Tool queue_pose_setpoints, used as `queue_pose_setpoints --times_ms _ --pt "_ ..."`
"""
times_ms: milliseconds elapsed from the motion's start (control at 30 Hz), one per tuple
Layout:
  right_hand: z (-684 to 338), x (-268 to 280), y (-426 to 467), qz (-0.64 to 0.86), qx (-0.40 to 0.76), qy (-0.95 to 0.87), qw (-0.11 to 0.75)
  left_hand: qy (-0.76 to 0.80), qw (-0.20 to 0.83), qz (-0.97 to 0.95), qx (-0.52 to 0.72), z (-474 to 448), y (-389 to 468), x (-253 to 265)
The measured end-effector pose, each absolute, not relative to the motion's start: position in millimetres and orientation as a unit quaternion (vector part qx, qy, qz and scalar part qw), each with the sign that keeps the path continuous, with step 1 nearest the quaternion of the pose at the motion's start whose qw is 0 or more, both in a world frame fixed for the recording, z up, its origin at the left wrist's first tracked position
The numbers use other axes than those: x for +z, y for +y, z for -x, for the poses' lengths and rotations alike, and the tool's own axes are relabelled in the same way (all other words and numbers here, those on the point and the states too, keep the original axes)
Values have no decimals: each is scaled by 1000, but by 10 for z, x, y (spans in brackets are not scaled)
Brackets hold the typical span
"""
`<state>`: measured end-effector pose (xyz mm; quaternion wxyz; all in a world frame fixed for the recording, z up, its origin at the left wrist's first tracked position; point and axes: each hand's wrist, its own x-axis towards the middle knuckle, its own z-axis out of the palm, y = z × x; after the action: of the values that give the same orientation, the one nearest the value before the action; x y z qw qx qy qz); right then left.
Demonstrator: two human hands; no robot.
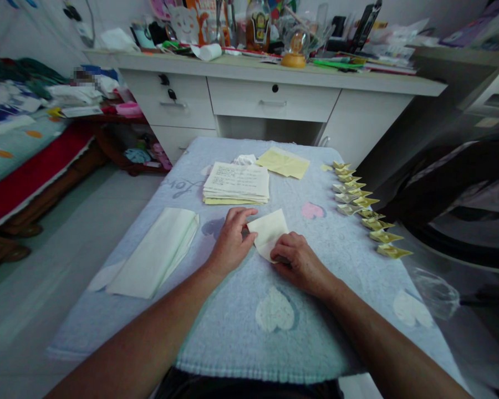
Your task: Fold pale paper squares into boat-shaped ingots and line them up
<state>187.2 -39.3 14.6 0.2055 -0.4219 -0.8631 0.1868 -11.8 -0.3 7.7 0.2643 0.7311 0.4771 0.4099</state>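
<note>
A small pale-yellow sheet of paper (268, 230) is held between my two hands, low over the cloth-covered table. Thumb and fingers of my left hand (235, 235) pinch its left edge. My right hand (296, 256) is closed on the paper's lower right side, its fingertips curled and partly hidden. Just beyond the hands lies a stack of written paper sheets (237, 182). Behind it are a yellow sheet (283, 162) and a crumpled white paper (245, 159). Folded paper boats (374, 224), several of them, stand in a line along the table's right side.
A folded white paper bundle (156, 252) lies on the left of the blue tablecloth (224, 332). Beyond the table stands a white desk (249, 66) with drawers and a cluttered top. A bed (29, 149) is at left, a front-loading washing machine (461, 233) at right.
</note>
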Motion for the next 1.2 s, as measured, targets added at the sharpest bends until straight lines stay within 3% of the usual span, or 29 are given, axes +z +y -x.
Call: queue_pose_setpoints --times_ms 200,500,933,1200 --pt "-1886 108 -384 444 190 -849 214 486 137 -795 337 174 -65 150" --pt "-1902 89 -363 495 187 -816 234 421 215 -851 228 190 -76 103" --pt "-1972 166 -382 510 217 -804 217 422 246 -844 219 207 -38 91" --pt "-1977 180 -378 459 178 -834 249 499 315 -732 342 223 -19 54"
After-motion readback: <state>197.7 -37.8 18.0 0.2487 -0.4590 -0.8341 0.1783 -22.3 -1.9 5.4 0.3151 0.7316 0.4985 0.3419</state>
